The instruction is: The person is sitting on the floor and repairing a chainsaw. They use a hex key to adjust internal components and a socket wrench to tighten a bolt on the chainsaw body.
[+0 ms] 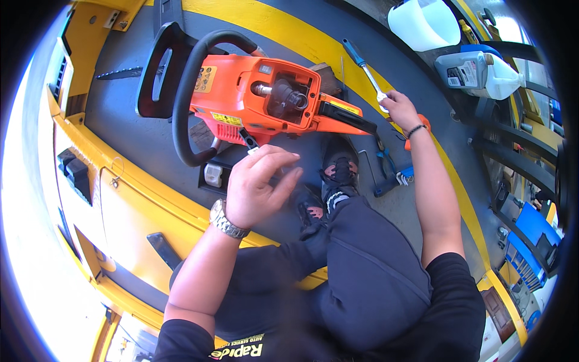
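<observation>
An orange chainsaw (241,90) rests on its underside, with its black front guard and bar pointing left. The top cover is off around the engine opening, where a dark round part (289,96) shows. Just behind the black starter handle (248,139) on its near side, my left hand (262,184) hovers with thumb and forefinger apart; its other fingers curl partly out of sight. To the right, my right hand (399,110) closes its fingers on the chrome end of a blue-handled metal tool (368,72) lying slantwise over the yellow floor stripe.
Under my right wrist lies an orange-handled tool (417,133). Blue-handled pliers (385,158) and a bent hex key (366,164) are near my shoes. A white bucket (424,24) and a plastic jug (461,71) stand at the upper right. Yellow metal framing (145,199) runs along the left.
</observation>
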A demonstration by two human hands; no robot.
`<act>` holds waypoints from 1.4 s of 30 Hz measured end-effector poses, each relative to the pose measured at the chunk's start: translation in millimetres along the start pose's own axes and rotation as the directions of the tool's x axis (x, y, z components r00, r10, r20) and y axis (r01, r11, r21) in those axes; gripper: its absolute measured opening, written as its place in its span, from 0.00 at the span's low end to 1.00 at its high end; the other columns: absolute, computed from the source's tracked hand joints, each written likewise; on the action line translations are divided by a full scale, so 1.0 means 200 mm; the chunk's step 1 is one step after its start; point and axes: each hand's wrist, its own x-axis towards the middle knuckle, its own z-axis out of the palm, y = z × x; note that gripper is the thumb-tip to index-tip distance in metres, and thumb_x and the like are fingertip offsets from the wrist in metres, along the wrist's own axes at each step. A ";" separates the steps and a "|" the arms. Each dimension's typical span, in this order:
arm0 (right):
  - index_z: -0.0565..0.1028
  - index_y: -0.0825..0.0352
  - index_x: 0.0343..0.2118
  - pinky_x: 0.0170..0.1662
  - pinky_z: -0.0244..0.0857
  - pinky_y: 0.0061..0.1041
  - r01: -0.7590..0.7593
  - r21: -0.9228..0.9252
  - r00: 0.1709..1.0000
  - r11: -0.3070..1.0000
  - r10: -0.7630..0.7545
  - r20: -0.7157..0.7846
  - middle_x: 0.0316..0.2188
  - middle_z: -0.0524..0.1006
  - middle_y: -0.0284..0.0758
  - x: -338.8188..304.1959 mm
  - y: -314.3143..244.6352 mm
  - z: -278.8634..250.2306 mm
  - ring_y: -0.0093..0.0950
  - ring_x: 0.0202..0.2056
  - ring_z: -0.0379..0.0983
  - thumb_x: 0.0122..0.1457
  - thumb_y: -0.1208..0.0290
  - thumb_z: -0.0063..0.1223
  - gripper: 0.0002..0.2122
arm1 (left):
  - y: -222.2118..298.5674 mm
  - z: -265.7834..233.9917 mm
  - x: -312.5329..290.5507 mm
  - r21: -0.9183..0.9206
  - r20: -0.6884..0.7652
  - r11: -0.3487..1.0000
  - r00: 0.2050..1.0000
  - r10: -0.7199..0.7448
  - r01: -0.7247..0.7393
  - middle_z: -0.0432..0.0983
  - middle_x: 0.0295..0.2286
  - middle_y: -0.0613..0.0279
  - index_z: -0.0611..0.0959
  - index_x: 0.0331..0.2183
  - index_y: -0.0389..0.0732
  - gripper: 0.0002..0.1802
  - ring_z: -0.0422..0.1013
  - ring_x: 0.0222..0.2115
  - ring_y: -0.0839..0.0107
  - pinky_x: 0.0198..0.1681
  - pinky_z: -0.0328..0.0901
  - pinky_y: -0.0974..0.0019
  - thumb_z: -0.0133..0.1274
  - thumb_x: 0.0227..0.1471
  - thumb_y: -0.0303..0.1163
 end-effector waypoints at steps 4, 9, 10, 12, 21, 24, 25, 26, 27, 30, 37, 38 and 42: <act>0.74 0.68 0.45 0.41 0.73 0.28 -0.007 0.437 0.982 0.899 -0.076 0.172 0.34 0.76 0.34 -0.33 -0.19 -0.22 0.22 0.39 0.73 0.62 0.63 0.52 0.14 | 0.01 0.00 0.00 0.007 0.041 0.999 0.999 0.032 -0.032 0.79 0.35 0.56 0.82 0.38 0.38 0.13 0.77 0.31 0.60 0.34 0.72 0.62 0.64 0.47 0.25; 0.72 0.70 0.44 0.42 0.72 0.28 0.098 0.770 0.747 0.631 -0.557 0.361 0.38 0.72 0.36 -0.72 -0.47 -0.31 0.25 0.41 0.74 0.58 0.66 0.55 0.15 | 0.04 0.01 -0.01 -0.143 0.108 0.989 0.994 -0.021 0.037 0.76 0.42 0.53 0.77 0.49 0.39 0.23 0.78 0.36 0.60 0.39 0.73 0.61 0.63 0.51 0.29; 0.72 0.70 0.44 0.43 0.71 0.28 0.091 0.819 0.646 0.567 -0.659 0.385 0.39 0.71 0.37 -0.78 -0.56 -0.27 0.25 0.41 0.73 0.57 0.67 0.56 0.15 | 0.08 0.02 0.00 -0.217 0.107 0.974 0.993 -0.047 0.070 0.76 0.43 0.54 0.74 0.52 0.38 0.26 0.78 0.37 0.62 0.40 0.73 0.61 0.63 0.52 0.30; 0.72 0.70 0.43 0.44 0.67 0.27 0.067 0.876 0.468 0.478 -0.790 0.396 0.43 0.68 0.39 -0.84 -0.62 -0.16 0.26 0.42 0.70 0.55 0.67 0.58 0.16 | 0.12 0.04 -0.01 -0.454 0.168 0.873 0.980 -0.110 0.176 0.76 0.43 0.56 0.66 0.58 0.37 0.33 0.77 0.39 0.67 0.43 0.72 0.63 0.62 0.55 0.32; 0.71 0.67 0.32 0.37 0.63 0.22 -0.116 0.838 0.744 0.533 -0.512 0.429 0.36 0.69 0.36 -0.94 -0.78 0.15 0.22 0.33 0.67 0.58 0.62 0.55 0.12 | 0.09 -0.08 0.01 -0.308 0.129 0.944 0.988 -0.082 0.118 0.79 0.34 0.57 0.77 0.44 0.37 0.18 0.78 0.37 0.67 0.39 0.71 0.66 0.63 0.55 0.34; 0.70 0.68 0.30 0.35 0.61 0.20 -0.011 0.896 0.742 0.444 -0.597 0.305 0.33 0.68 0.35 -0.94 -0.79 0.18 0.21 0.30 0.66 0.60 0.66 0.53 0.09 | 0.14 -0.05 -0.03 -0.363 0.150 0.892 0.961 -0.232 0.271 0.80 0.32 0.58 0.76 0.42 0.37 0.18 0.79 0.32 0.70 0.35 0.72 0.67 0.64 0.55 0.35; 0.69 0.67 0.29 0.35 0.61 0.20 0.052 0.891 0.735 0.451 -0.621 0.272 0.33 0.68 0.35 -0.94 -0.79 0.19 0.21 0.30 0.66 0.60 0.66 0.52 0.09 | 0.13 -0.03 -0.03 -0.464 0.177 0.835 0.955 -0.239 0.295 0.80 0.33 0.61 0.76 0.42 0.37 0.16 0.79 0.34 0.73 0.36 0.72 0.67 0.61 0.57 0.36; 0.69 0.67 0.29 0.35 0.61 0.21 0.114 0.883 0.725 0.456 -0.646 0.240 0.33 0.68 0.35 -0.93 -0.78 0.19 0.21 0.30 0.65 0.60 0.66 0.52 0.10 | 0.13 -0.04 -0.03 -0.564 0.289 0.693 0.894 -0.344 0.449 0.79 0.32 0.64 0.76 0.43 0.38 0.15 0.78 0.32 0.75 0.35 0.71 0.68 0.60 0.59 0.35; 0.68 0.67 0.28 0.35 0.61 0.21 0.177 0.871 0.713 0.458 -0.670 0.208 0.32 0.68 0.34 -0.92 -0.77 0.19 0.21 0.30 0.65 0.60 0.66 0.51 0.10 | 0.13 -0.05 -0.02 -0.629 0.411 0.514 0.811 -0.416 0.583 0.78 0.31 0.67 0.76 0.44 0.38 0.15 0.76 0.30 0.78 0.33 0.70 0.69 0.59 0.60 0.35; 0.71 0.72 0.40 0.37 0.62 0.22 0.211 0.826 0.757 0.523 -0.622 0.200 0.35 0.69 0.36 -0.93 -0.75 0.20 0.21 0.31 0.66 0.63 0.62 0.49 0.15 | 0.08 -0.03 -0.01 -0.693 0.348 0.495 0.844 -0.408 0.525 0.75 0.32 0.69 0.75 0.46 0.39 0.14 0.71 0.30 0.82 0.33 0.67 0.73 0.56 0.62 0.35; 0.62 0.78 0.60 0.39 0.77 0.35 -0.316 0.911 0.498 0.265 -0.771 0.396 0.46 0.71 0.46 -0.95 -0.77 0.09 0.37 0.42 0.77 0.63 0.63 0.51 0.29 | 0.02 -0.07 -0.03 -0.809 0.253 0.520 0.961 -0.115 0.275 0.74 0.43 0.64 0.74 0.48 0.39 0.17 0.71 0.41 0.80 0.40 0.69 0.72 0.57 0.61 0.34; 0.61 0.79 0.61 0.39 0.77 0.35 -0.313 0.909 0.453 0.275 -0.798 0.397 0.47 0.71 0.47 -0.95 -0.78 0.08 0.38 0.42 0.77 0.62 0.64 0.52 0.29 | 0.02 -0.08 -0.04 -0.847 0.307 0.421 0.945 -0.111 0.325 0.74 0.43 0.64 0.74 0.49 0.40 0.17 0.71 0.41 0.80 0.40 0.69 0.71 0.58 0.61 0.33; 0.59 0.80 0.62 0.45 0.76 0.43 -0.404 0.889 0.285 0.215 -0.894 0.346 0.52 0.71 0.57 -0.97 -0.81 0.09 0.47 0.48 0.77 0.61 0.70 0.55 0.30 | 0.01 -0.07 -0.05 -0.891 0.433 0.126 0.900 -0.054 0.436 0.72 0.38 0.65 0.73 0.51 0.41 0.21 0.69 0.32 0.79 0.33 0.66 0.71 0.58 0.60 0.38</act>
